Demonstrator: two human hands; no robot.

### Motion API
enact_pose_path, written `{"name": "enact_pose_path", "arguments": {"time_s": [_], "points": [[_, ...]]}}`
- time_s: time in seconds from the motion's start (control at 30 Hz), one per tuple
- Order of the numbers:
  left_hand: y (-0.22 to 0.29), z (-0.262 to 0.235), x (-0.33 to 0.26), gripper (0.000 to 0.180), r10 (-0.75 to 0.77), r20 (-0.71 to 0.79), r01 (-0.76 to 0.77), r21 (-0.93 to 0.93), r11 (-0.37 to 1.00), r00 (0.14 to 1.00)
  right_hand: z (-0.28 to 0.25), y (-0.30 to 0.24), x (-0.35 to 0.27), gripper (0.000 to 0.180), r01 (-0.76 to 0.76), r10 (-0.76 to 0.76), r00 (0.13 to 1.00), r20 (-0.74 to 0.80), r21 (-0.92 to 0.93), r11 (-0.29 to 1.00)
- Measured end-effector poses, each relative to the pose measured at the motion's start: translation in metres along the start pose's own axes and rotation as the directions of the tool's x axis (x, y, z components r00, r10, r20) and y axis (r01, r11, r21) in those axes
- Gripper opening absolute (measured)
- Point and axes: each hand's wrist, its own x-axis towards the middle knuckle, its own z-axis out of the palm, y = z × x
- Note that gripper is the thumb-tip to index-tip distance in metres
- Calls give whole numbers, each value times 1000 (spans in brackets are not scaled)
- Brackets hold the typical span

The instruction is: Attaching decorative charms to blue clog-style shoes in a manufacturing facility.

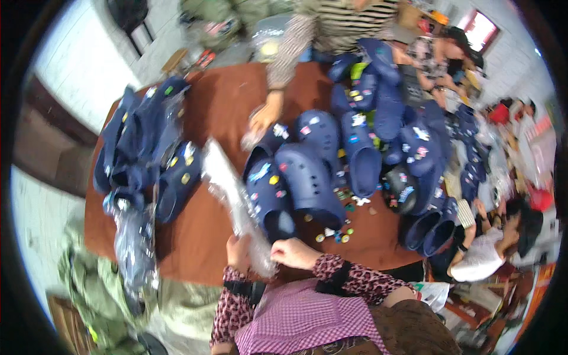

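A long clear plastic bag [228,186] stretches over the near middle of the brown-covered table. My left hand [238,251] is closed on its near left edge. At the opposite edge of the bag, my right hand [296,254] is closed with its fingertips against the plastic. Just beyond my hands stand navy clogs with colourful charms, among them a charmed clog [269,198] and a plainer clog [310,183]. Small loose charms [337,235] lie right of my right hand. A clog [177,180] with yellow and white charms rests left of the bag.
Across the brown table cover [219,94], a co-worker's hand [266,118] touches clear plastic near the clogs. Bagged clogs [135,228] overhang the table's near left edge. Many navy clogs [384,109] are piled at the right. Other people sit farther right among more clogs.
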Motion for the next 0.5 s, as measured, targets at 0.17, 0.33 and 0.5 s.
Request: {"name": "enact_pose_path", "arguments": {"time_s": [0.17,0.33,0.5], "points": [[-14,-7,2,20,266,28,-260,327,908,964,1,-2,-1,27,-12,11,987,159,6,1000],[-36,-36,23,24,246,79,-254,456,853,966,-15,-13,-11,26,-39,6,963,269,116,992],[2,6,12,24,-74,-120,81,57,995,990,-42,-19,-31,21,96,-121,969,215,127,987]]}}
